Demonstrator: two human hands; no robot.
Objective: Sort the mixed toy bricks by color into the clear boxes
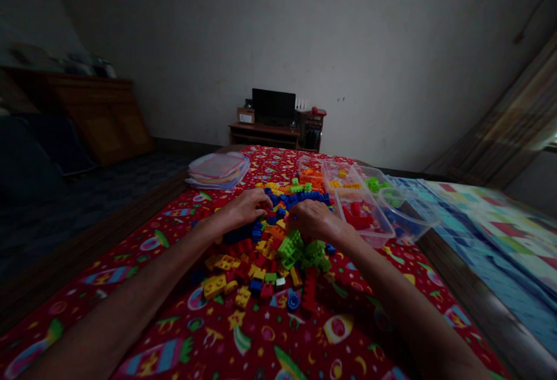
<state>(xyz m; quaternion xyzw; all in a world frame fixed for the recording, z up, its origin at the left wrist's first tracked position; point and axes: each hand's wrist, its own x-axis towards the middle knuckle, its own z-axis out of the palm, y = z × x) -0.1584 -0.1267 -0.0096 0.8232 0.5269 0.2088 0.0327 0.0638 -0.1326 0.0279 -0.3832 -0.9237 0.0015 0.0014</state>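
**Both hands palm-down on a heap of bricks.** The left hand [247, 209] lies with its fingers curled onto a cluster of dark blue plastic bricks [304, 197] at the far side of the heap. The right hand [317, 220] rests just beside it. The fingertips of both are hidden, so it cannot be told whether either grip is closed on a brick or only pressing down.

Under the hands and nearer than them spreads the loose heap of red, yellow, blue, orange and green interlocking plastic bricks [261, 261]. It lies mid-way across the red printed cloth [174, 339] that carries everything. Lime green bricks [290, 246] lie against the right wrist.

A clear rectangular plastic tub of red bricks [363, 217] stands just beside the right hand, toward the cloth's right edge. A clear round tub [409, 217] stands beyond it, and further clear tubs of orange [311, 174], yellow [343, 183] and green bricks [374, 184] stand along the far edge. A stack of clear lids [217, 170] sits at the far left corner.

**Probable hazards.**
- An outward sweep of the right wrist could strike the red-brick tub and push it toward the right edge.
- The forearms flank the heap, so dragging either one could scatter outliers such as the yellow brick [214, 285].
- In this dim light, dark blue and red pieces are easily confused.
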